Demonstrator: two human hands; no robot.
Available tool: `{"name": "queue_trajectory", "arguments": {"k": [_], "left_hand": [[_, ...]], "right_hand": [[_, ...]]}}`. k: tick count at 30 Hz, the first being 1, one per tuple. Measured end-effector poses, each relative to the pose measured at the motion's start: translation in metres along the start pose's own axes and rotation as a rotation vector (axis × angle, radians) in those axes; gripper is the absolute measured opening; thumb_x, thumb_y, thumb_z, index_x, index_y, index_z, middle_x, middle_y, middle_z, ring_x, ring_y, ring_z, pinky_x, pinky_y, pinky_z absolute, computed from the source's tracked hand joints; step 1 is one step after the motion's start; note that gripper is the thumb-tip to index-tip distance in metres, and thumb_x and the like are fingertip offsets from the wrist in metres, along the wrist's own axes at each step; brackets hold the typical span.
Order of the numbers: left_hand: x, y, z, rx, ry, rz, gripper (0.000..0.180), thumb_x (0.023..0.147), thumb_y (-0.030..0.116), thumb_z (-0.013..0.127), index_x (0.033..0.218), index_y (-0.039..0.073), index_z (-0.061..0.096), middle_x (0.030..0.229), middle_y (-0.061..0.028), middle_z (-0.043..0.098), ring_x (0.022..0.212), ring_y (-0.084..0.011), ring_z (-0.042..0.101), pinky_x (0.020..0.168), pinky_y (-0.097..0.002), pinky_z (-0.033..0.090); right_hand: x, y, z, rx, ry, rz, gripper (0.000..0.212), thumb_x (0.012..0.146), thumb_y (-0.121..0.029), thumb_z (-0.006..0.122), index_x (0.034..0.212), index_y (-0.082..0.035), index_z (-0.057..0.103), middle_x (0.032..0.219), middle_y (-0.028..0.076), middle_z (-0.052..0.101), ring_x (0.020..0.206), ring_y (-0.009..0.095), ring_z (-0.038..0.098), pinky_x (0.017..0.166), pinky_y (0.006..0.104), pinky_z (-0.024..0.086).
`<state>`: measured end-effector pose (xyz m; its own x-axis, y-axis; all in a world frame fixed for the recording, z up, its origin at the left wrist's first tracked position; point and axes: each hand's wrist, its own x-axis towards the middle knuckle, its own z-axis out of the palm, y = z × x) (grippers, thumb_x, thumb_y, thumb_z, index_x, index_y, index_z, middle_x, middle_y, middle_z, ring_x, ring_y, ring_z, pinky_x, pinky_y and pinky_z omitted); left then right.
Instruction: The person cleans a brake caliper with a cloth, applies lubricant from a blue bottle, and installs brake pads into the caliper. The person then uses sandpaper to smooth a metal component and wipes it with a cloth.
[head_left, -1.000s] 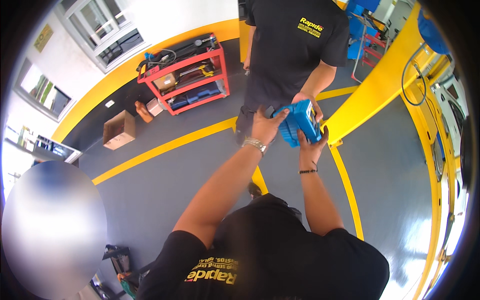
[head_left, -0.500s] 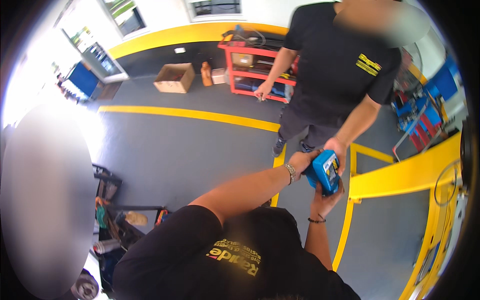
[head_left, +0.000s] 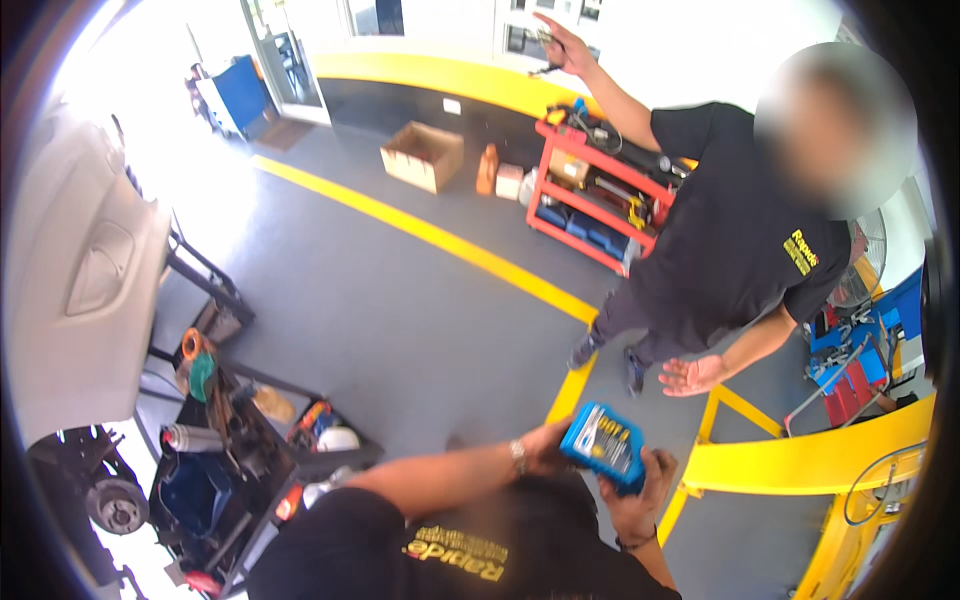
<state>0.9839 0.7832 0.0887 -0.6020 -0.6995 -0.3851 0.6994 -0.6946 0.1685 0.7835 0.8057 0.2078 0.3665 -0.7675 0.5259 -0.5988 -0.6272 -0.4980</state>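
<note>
I hold a blue rectangular bottle (head_left: 603,445) with a label in front of my chest, tilted. My left hand (head_left: 543,447), with a watch on the wrist, grips its left end. My right hand (head_left: 647,492), with a band on the wrist, cups it from below on the right. A co-worker in a black shirt (head_left: 735,235) stands just beyond. One of the co-worker's hands (head_left: 690,375) is held open, palm up, a little apart from the bottle. The other arm (head_left: 600,75) is raised and points toward the back wall.
A raised car (head_left: 80,270) with a bare wheel hub (head_left: 115,503) is at the left, with a black tool trolley (head_left: 235,455) beside it. A red tool cart (head_left: 600,205), a cardboard box (head_left: 423,155) and an orange jug (head_left: 487,170) stand at the back. Yellow lift beams (head_left: 805,460) lie at the right.
The co-worker's hand has left the bottle and now hangs open; the other arm has gone up. The bottle has come closer to my chest, and my view has swung left.
</note>
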Motion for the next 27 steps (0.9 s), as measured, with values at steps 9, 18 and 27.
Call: {"name": "queue_trajectory", "arguments": {"k": [9, 18, 27], "left_hand": [[-0.062, -0.029, -0.073, 0.015, -0.054, 0.235, 0.069, 0.097, 0.055, 0.062, 0.147, 0.008, 0.052, 0.146, -0.0120, 0.060, 0.133, -0.0269, 0.058, 0.115, -0.0492, 0.044], [-0.057, -0.054, -0.050, -0.042, 0.029, 0.318, 0.039, 0.107, 0.026, 0.054, 0.139, 0.004, 0.056, 0.141, -0.0139, 0.062, 0.120, -0.0234, 0.068, 0.099, -0.0396, 0.059], [-0.043, -0.050, -0.022, 0.358, 0.189, 0.444, 0.045, 0.107, 0.033, 0.052, 0.141, 0.004, 0.055, 0.143, -0.0153, 0.061, 0.122, -0.0274, 0.067, 0.100, -0.0460, 0.058]], "right_hand": [[0.005, 0.006, 0.009, 0.597, -0.426, -0.160, 0.086, 0.068, -0.018, 0.094, 0.139, -0.023, 0.046, 0.130, 0.019, 0.048, 0.121, 0.038, 0.055, 0.101, 0.0494, 0.051], [0.013, 0.050, 0.007, 0.774, -0.570, -0.310, 0.093, 0.069, -0.013, 0.095, 0.139, -0.028, 0.036, 0.149, 0.024, 0.042, 0.135, 0.047, 0.049, 0.107, 0.0546, 0.050], [0.027, 0.073, -0.011, 0.766, -0.552, -0.350, 0.087, 0.073, -0.011, 0.092, 0.142, -0.026, 0.041, 0.148, 0.023, 0.042, 0.133, 0.045, 0.050, 0.106, 0.0536, 0.050]]}}
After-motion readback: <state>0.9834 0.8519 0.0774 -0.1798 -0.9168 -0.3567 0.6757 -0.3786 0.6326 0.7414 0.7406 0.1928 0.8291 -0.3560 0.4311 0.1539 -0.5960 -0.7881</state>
